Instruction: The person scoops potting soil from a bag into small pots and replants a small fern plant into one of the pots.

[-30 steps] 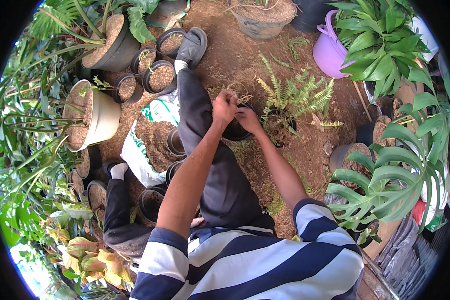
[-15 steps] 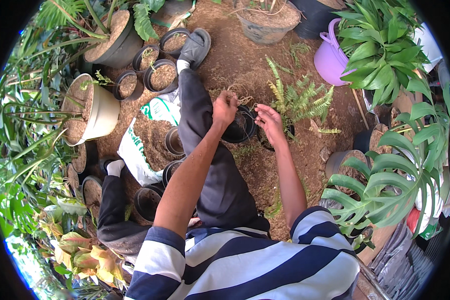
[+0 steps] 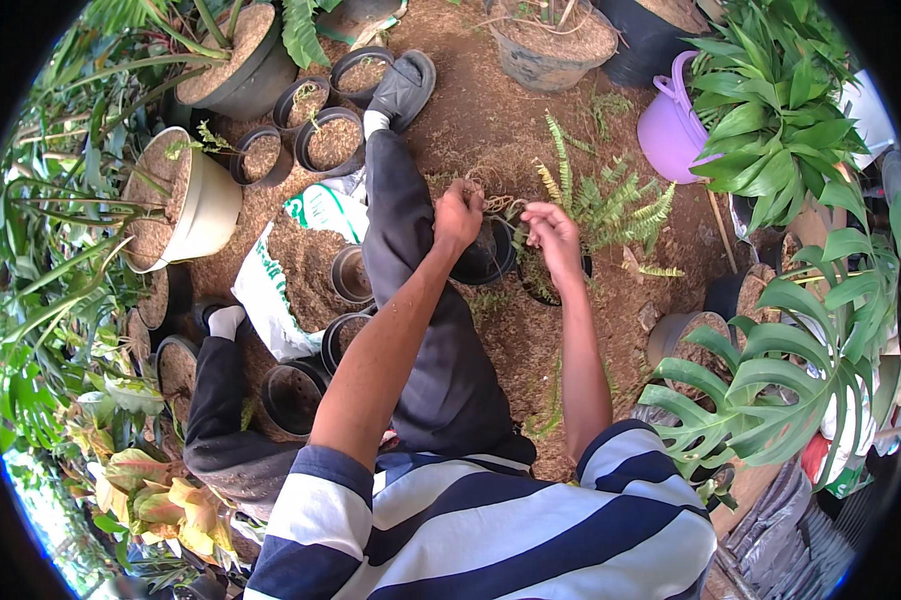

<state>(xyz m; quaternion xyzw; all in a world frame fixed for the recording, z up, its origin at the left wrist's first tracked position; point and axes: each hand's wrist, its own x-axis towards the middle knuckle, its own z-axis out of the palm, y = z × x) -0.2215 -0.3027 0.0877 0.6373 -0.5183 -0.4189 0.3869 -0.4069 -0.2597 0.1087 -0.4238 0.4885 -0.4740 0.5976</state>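
1. The left hand (image 3: pixel 458 215) is closed in a fist on a tangle of thin brown roots (image 3: pixel 499 205), just above centre of the frame, over the person's dark-trousered knee.
2. The right hand (image 3: pixel 554 232) sits just to its right, fingers curled and pinching the same root tangle; the two hands are close together but not touching.
3. The roots lead to a small green fern plant (image 3: pixel 601 195), whose fronds spread to the right of the hands over the ground.
4. Directly beneath the hands stands a small black plastic pot (image 3: pixel 486 258), with a second small black pot (image 3: pixel 541 280) just beside it on the right.
5. The place is outdoors: bare brown soil ground (image 3: pixel 491 100) strewn with dry fibres fills the middle.
6. At centre left lies an open white sack of brown potting mix (image 3: pixel 296 265), with empty black pots near it.
7. A large cream round pot (image 3: pixel 196 200) leans at upper left; a purple plastic watering can (image 3: pixel 671 125) stands at upper right.
8. Broad-leaved green plants (image 3: pixel 781 390) crowd the right edge.
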